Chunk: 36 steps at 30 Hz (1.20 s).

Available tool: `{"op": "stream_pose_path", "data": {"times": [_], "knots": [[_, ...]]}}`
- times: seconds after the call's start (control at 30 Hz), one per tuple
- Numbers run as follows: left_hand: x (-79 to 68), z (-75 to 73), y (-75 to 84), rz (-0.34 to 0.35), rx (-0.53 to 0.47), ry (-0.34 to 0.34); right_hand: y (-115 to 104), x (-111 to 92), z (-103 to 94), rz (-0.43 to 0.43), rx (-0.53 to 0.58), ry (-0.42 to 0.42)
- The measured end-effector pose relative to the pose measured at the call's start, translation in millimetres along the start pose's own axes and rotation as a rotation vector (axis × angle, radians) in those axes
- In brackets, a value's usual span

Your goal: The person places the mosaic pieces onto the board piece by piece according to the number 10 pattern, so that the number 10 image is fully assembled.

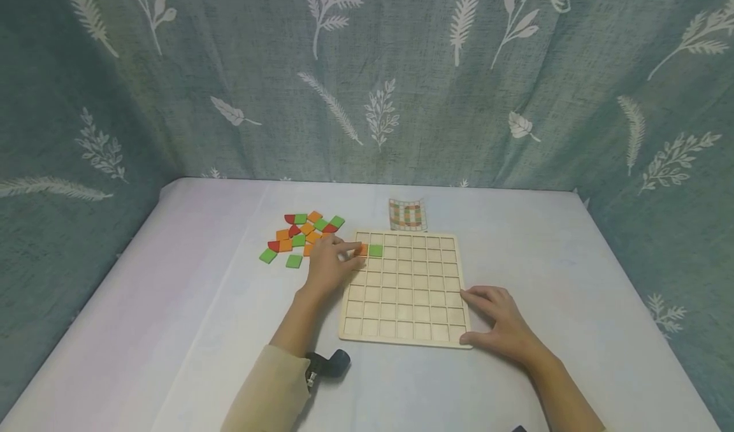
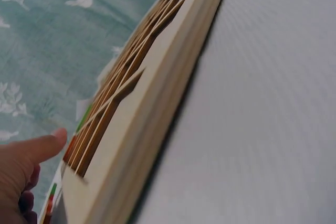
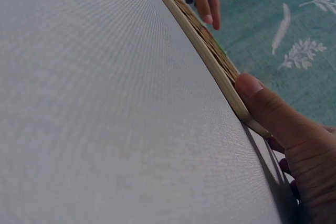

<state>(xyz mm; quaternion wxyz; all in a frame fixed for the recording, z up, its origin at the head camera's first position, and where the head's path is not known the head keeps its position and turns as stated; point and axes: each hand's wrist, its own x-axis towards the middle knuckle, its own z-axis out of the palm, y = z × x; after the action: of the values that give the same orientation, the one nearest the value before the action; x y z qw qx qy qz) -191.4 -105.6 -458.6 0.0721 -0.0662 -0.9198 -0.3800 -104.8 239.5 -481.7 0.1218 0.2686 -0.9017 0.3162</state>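
Observation:
A pale wooden grid board (image 1: 404, 295) lies on the table. In its upper left part sit an orange square tile (image 1: 363, 250) and, to its right, a green square tile (image 1: 375, 250). My left hand (image 1: 331, 263) reaches over the board's left edge, its index fingertip on the orange tile and the thumb a little apart, nearer to me. In the left wrist view the thumb (image 2: 44, 147) extends beside the board's rim. At the near right corner, my right hand (image 1: 501, 324) holds the board, thumb (image 3: 270, 106) on the rim and fingers along the right side.
Loose orange, green and red tiles (image 1: 285, 245) lie scattered left of the board, some partly behind the left hand. Beyond the board's far edge stands a small patterned card (image 1: 408, 215). A leaf-print curtain (image 1: 355, 100) surrounds the white table (image 1: 516, 228) at the back and sides.

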Motion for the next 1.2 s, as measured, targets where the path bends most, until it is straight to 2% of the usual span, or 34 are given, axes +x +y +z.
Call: {"op": "stream_pose_path", "data": {"times": [0.33,0.6,0.8,1.0,1.2], "knots": [[-5.3,-11.5,-12.0,-0.022,0.06,0.055,0,0,-3.9,0.021,0.004,-0.008],[-5.5,-25.9,-28.4,-0.08,0.09,0.111,1,0,-4.4,0.048,-0.006,-0.014],[-10.5,-31.2,-38.4,-0.149,0.146,0.115,0,-1,-4.3,0.064,-0.007,-0.017],[-12.3,-33.4,-42.3,-0.102,0.254,0.097,1,-1,-2.2,0.029,0.004,0.005],[-13.1,-32.9,-44.3,-0.045,0.252,0.114,0,0,-2.8,0.036,0.002,-0.009]]}}
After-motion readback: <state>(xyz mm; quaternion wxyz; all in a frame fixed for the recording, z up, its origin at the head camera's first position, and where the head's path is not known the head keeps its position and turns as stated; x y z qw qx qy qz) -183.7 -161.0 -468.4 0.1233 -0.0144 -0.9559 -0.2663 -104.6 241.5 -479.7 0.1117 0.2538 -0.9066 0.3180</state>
